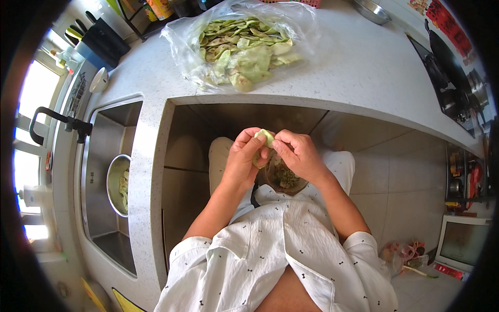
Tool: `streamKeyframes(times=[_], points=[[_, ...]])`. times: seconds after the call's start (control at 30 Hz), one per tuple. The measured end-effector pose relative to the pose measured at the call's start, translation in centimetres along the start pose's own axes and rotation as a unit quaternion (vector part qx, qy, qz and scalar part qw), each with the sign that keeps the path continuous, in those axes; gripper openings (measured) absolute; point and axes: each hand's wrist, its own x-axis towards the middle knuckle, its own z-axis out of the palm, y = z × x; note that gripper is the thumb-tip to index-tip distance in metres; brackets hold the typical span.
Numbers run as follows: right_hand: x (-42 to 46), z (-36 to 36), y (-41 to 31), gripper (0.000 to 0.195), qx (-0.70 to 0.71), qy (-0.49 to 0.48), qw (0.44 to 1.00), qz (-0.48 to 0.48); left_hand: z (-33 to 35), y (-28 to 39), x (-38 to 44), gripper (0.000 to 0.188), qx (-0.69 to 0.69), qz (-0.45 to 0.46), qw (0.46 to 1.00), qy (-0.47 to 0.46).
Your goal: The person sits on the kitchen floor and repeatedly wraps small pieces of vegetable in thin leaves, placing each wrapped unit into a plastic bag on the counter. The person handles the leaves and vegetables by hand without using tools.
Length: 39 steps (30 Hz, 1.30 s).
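Note:
A pale green flat bean pod [266, 137] is pinched between the fingertips of my left hand [245, 158] and my right hand [299, 156], above my lap. Another piece of pod shows below the fingers of my left hand. Between my knees, under both hands, stands a round container [290, 190] with greenish-brown scraps at its bottom; my hands and wrists partly cover it. Beyond, on the counter, an open clear plastic bag [177, 46] holds a heap of flat green bean pods [243, 39]. A metal bowl [114, 183] with pale pods or pieces stands in the sink at the left.
The counter's front edge [273, 99] curves just beyond my hands. At the left are the sink [103, 222], a black faucet [64, 119], a white bowl [99, 80] and a knife block [106, 42]. A stove [438, 78] with a wok lies at the far right.

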Motion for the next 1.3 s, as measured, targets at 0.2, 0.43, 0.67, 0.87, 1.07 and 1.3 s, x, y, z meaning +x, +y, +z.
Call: streamKeyframes(times=[0.2,0.43,0.67,0.87,1.07,1.3], points=[[0.6,-0.8,-1.2,0.013,-0.088,-0.052,0.992,-0.071,-0.7,2.7,-0.4,0.017,0.397,0.083,0.909,-0.098],[1.0,-1.1,-2.6,0.013,-0.124,-0.082,0.987,-0.058,0.3,4.8,-0.5,0.008,0.534,0.086,0.829,-0.14],[0.4,0.4,-1.3,0.014,0.075,0.018,0.997,0.002,-0.4,2.6,-0.6,0.006,0.398,0.162,0.898,-0.096],[0.1,1.1,-2.0,0.018,0.247,0.055,0.965,0.075,0.3,1.4,-0.4,0.004,0.34,0.237,0.908,-0.06],[-0.1,2.4,-0.7,0.02,0.261,0.097,0.959,0.052,0.2,0.8,0.0,0.005,0.091,0.087,0.992,0.007],[-1.0,2.0,0.0,0.018,0.317,0.103,0.94,0.071,-0.8,0.6,0.6,0.009,-0.011,0.03,0.999,0.02]])
